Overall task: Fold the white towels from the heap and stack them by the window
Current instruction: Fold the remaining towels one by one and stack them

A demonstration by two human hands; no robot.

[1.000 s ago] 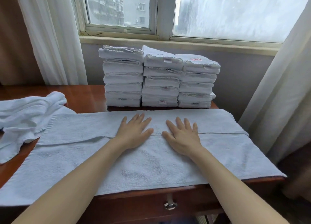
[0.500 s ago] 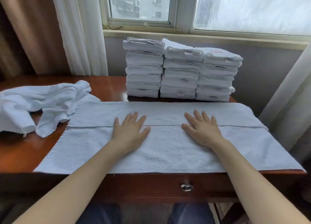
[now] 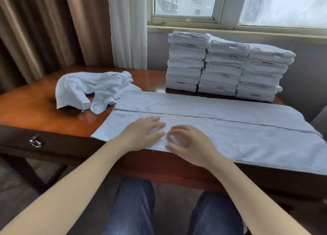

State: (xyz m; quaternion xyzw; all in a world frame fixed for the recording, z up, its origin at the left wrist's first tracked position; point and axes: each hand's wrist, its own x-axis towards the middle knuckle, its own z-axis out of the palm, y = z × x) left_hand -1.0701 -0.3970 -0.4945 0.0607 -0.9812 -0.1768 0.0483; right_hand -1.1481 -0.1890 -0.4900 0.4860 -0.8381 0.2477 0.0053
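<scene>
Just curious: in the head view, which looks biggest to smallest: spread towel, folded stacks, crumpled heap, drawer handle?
1. spread towel
2. folded stacks, though farther from the camera
3. crumpled heap
4. drawer handle

We see a terry-cloth towel (image 3: 230, 128) with a nubbly, matt pile. The crumpled heap (image 3: 88, 86) and the folded stacks (image 3: 224, 66) look like the same soft cloth. The desk (image 3: 31, 109) is reddish wood, polished glossy, with a shiny metal drawer pull (image 3: 36, 142). Our jeans (image 3: 134, 208) are matt denim.
</scene>
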